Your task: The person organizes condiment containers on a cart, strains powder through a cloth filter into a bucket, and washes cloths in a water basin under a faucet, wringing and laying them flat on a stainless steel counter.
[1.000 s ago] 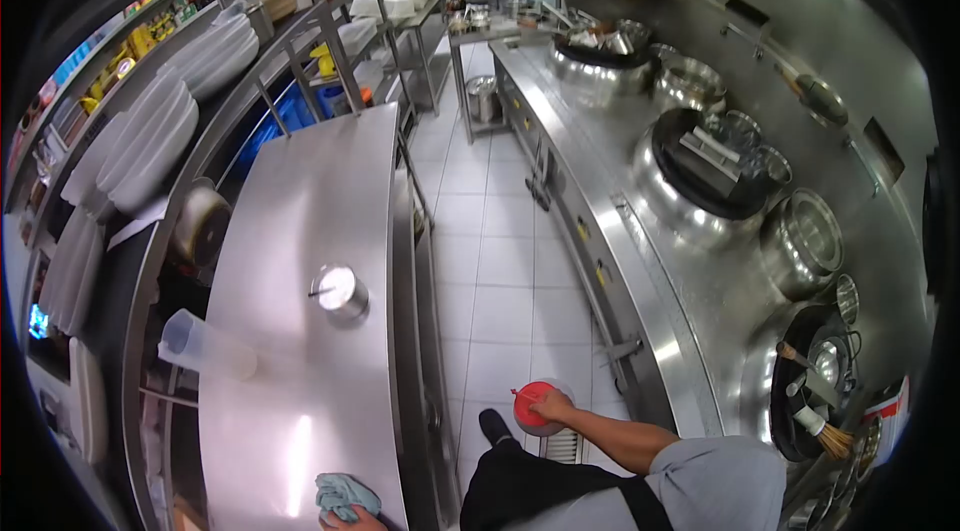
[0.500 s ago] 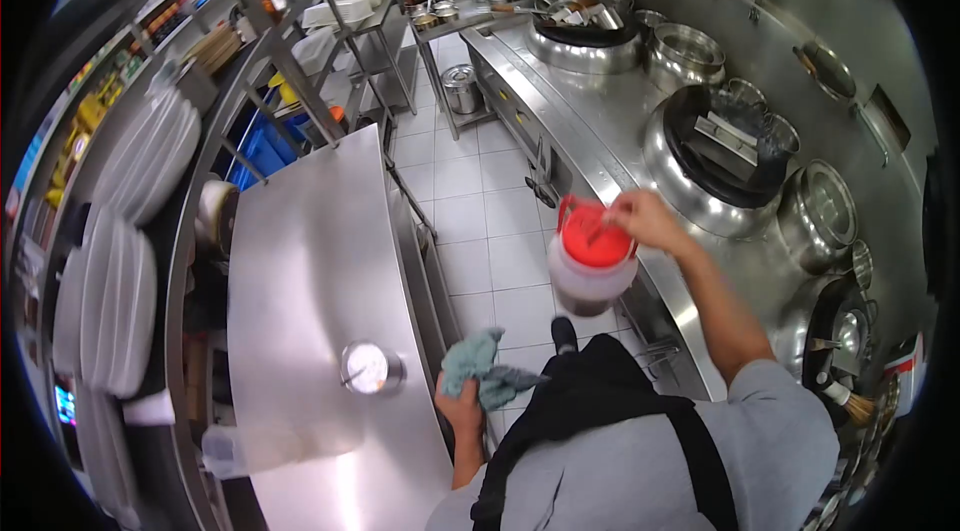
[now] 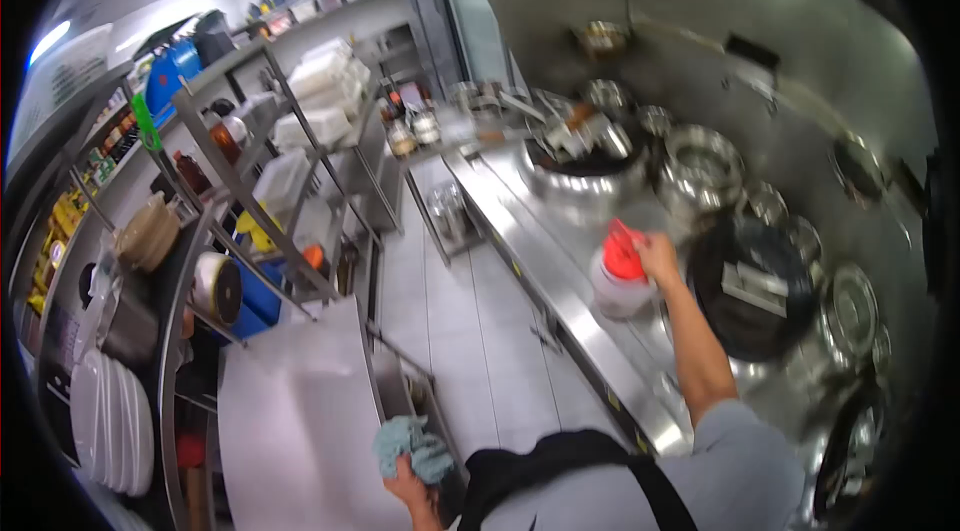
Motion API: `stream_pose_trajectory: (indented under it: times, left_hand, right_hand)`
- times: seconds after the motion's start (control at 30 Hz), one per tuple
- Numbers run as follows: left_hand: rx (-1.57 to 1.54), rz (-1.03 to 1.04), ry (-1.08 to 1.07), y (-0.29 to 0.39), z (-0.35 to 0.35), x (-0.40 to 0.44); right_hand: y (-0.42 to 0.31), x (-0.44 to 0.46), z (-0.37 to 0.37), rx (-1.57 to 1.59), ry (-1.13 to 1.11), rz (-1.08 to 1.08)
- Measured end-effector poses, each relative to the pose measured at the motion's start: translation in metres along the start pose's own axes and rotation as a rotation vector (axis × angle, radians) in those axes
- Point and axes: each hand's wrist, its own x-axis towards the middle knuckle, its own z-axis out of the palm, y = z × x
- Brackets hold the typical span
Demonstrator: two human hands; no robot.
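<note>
The jar [image 3: 618, 295] swings up from floor [image 3: 452, 331] to desk [image 3: 560, 231] height! Right hand [image 3: 660, 259] grips it, unreleased; left hand [image 3: 405, 483] clutches cloth [image 3: 416, 445].

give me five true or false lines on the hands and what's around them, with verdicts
1. The left hand holds a teal cloth. True.
2. The cloth is spread out flat. False: it is bunched up.
3. The right hand holds a red-lidded jar. True.
4. The jar's top is uncovered. False: a red lid is on it.
5. White plates stand on edge at the picture's left. True.
</note>
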Motion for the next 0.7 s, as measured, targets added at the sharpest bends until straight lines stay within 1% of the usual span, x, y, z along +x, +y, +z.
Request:
stream_pose_trajectory:
  times: [0.03,0.07,0.13,0.2,0.23,0.27,0.3,0.33,0.37,0.4,0.43,0.47,0.5,0.53,0.57,0.6,0.63,0.7]
  left_hand:
    - [-0.033,0.014,-0.023,0.001,0.014,0.019]
    - [-0.054,0.007,0.000,0.000,0.035,0.042]
    - [-0.041,-0.040,0.028,-0.006,0.065,0.086]
    - [0.018,-0.027,0.042,-0.071,0.063,0.165]
    - [0.080,-0.090,0.019,-0.049,0.106,0.169]
    - [0.120,-0.139,-0.178,-0.077,0.108,0.209]
    - [0.204,-0.266,-0.254,-0.061,0.152,0.212]
    - [0.194,-0.363,-0.422,-0.070,0.180,0.227]
    - [0.212,-0.442,-0.586,-0.083,0.211,0.239]
    - [0.326,-0.470,-0.727,-0.081,0.250,0.238]
    - [0.149,-0.697,-1.077,-0.115,0.261,0.259]
    - [0.099,-0.839,-1.419,-0.121,0.290,0.259]
    - [0.158,-0.954,-1.725,-0.092,0.331,0.248]
    - [0.366,-0.791,-1.943,-0.082,0.368,0.248]
    - [0.489,-0.755,-2.100,-0.075,0.404,0.251]
    - [0.570,-0.723,-2.138,-0.075,0.440,0.254]
    - [0.613,-0.631,-2.095,-0.080,0.471,0.255]
    - [0.598,-0.191,-1.951,-0.103,0.526,0.241]
  right_hand:
    - [0.022,0.021,0.023,-0.013,0.078,-0.052]
    - [0.029,0.036,0.040,0.081,0.184,-0.002]
    - [0.025,0.058,0.061,0.069,0.292,0.179]
    - [-0.007,0.032,0.080,-0.338,0.166,-0.156]
    - [-0.028,0.013,0.095,-0.536,0.082,-0.304]
    - [-0.044,-0.003,0.115,-0.471,-0.191,-0.308]
    - [-0.060,-0.018,0.132,-0.388,-0.457,-0.310]
    - [-0.078,-0.037,0.151,-0.033,-0.525,-0.231]
    - [-0.097,-0.052,0.168,0.326,-0.558,-0.155]
    - [-0.111,-0.058,0.180,0.502,-0.557,-0.099]
    - [-0.121,-0.066,0.190,0.687,-0.539,-0.038]
    - [-0.119,-0.071,0.194,0.658,-0.430,-0.029]
    - [-0.117,-0.076,0.197,0.627,-0.323,-0.016]
    - [-0.111,-0.076,0.188,0.707,-0.207,0.390]
    - [-0.091,-0.071,0.187,1.140,-0.112,0.498]
    - [-0.104,-0.063,0.160,1.259,0.036,0.576]
    - [-0.102,-0.058,0.137,1.253,0.090,0.554]
    - [-0.088,-0.055,0.111,1.251,0.221,0.502]
